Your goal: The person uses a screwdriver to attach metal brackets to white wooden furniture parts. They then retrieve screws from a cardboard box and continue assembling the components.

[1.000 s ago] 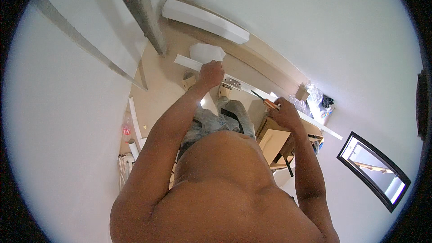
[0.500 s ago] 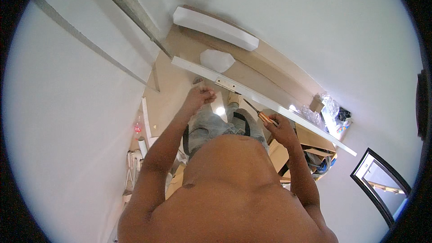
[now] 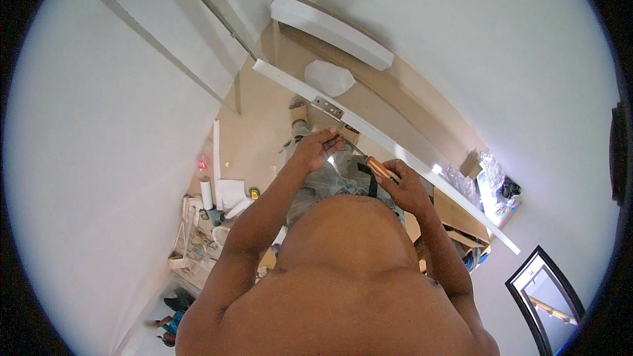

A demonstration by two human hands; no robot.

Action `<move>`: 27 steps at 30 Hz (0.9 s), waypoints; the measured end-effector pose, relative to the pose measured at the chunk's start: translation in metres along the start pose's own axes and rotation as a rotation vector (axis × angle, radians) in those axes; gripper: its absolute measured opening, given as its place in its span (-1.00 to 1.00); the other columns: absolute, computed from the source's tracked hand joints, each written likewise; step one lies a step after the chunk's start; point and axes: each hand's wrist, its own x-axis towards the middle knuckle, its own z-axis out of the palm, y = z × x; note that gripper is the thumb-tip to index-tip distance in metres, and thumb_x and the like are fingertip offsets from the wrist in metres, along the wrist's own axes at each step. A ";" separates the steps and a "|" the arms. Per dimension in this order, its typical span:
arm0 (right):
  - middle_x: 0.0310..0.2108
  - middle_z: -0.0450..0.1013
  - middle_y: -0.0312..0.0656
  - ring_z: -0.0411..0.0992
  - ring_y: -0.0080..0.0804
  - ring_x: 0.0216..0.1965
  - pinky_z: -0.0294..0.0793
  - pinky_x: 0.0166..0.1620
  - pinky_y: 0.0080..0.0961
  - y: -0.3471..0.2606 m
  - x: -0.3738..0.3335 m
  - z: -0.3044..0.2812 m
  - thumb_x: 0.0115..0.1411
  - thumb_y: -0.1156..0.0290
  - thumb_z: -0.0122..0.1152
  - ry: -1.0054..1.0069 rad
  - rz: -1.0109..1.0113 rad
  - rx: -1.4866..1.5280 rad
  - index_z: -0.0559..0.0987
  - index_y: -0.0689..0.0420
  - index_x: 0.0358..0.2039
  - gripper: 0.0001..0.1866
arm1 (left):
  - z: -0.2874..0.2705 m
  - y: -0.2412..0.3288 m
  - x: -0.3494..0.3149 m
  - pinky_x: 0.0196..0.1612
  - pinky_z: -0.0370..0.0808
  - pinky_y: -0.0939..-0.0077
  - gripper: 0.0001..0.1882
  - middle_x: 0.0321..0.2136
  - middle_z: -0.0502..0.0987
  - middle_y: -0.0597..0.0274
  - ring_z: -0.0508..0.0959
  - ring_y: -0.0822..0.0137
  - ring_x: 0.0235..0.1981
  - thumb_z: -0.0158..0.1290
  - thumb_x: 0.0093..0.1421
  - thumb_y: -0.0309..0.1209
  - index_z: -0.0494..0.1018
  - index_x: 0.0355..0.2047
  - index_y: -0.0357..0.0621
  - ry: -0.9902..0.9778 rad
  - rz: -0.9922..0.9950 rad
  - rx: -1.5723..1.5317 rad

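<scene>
1. Right hand (image 3: 407, 188): fingers curled round the handle of 1 screwdriver (image 3: 378, 167), orange grip.
2. Screwdriver: between the 2 hands, in front of the torso; shaft points up-left to the left fingertips. Contact there: cannot tell.
3. Left hand (image 3: 318, 151): fingers bent, thumb side toward the shaft; whether they pinch anything, cannot tell.
4. White bar (image 3: 409, 157): slants from upper left to lower right, just beyond both hands. 1 metal plate (image 3: 328, 107) on it, apart from the left hand.
5. Tape measure (image 3: 254, 193), yellow and black: on the floor, left of the left forearm.
</scene>
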 end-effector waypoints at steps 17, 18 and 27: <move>-0.18 0.46 0.07 0.47 -0.05 -0.16 0.42 -0.03 -0.23 -0.014 0.013 -0.008 0.10 0.28 0.24 0.015 -0.018 -0.206 0.46 0.24 -0.10 -0.59 | 0.026 -0.021 0.004 -0.20 0.61 0.54 -0.81 -0.34 0.57 0.16 0.58 0.37 -0.33 0.03 0.28 -0.38 0.47 -0.22 -0.26 0.050 0.023 -0.171; -0.15 0.43 0.08 0.45 -0.01 -0.13 0.43 -0.04 -0.21 -0.018 0.013 -0.008 0.10 0.30 0.24 0.017 -0.075 -0.294 0.46 0.22 -0.09 -0.60 | 0.027 -0.024 0.005 -0.18 0.60 0.52 -0.81 -0.33 0.57 0.16 0.58 0.37 -0.32 0.02 0.29 -0.36 0.47 -0.22 -0.26 0.072 0.015 -0.209; -0.13 0.38 0.10 0.42 0.05 -0.09 0.38 0.00 -0.19 -0.042 0.039 0.003 0.06 0.42 0.23 0.063 -0.176 -0.406 0.41 0.25 -0.07 -0.59 | 0.030 -0.042 0.044 -0.08 0.55 0.32 -0.78 -0.24 0.53 0.09 0.54 0.17 -0.16 -0.10 0.35 -0.36 0.42 -0.20 -0.28 0.074 0.020 -0.612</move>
